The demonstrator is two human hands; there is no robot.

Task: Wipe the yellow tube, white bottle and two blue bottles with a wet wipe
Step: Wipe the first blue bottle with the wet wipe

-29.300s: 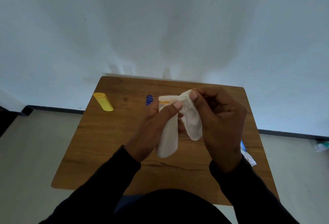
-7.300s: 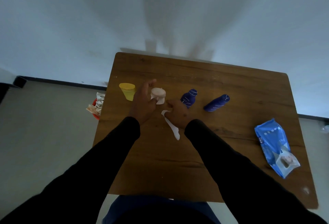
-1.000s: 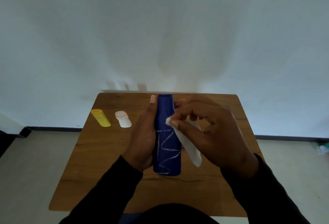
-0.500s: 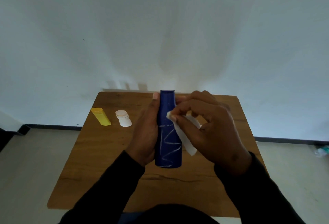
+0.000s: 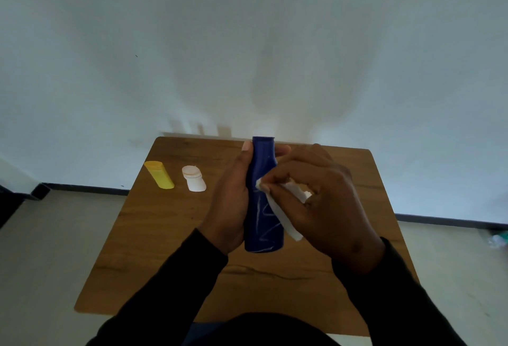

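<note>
My left hand (image 5: 230, 202) grips a blue bottle (image 5: 263, 169) with white zigzag lines, held up above the table with its cap end pointing away from me. My right hand (image 5: 321, 202) pinches a white wet wipe (image 5: 283, 215) and presses it against the bottle's right side near its middle. The yellow tube (image 5: 159, 175) and the white bottle (image 5: 193, 182) rest side by side on the far left of the table. The second blue bottle is hidden from view.
The wooden table (image 5: 154, 238) is small, with a dark crack near its front edge. A white wall rises just behind it. Grey floor lies on both sides, with a small object (image 5: 498, 239) on the floor at the far right.
My right hand has slid the wipe a little down the bottle's side. The bottle stays in my left hand, almost unmoved.
</note>
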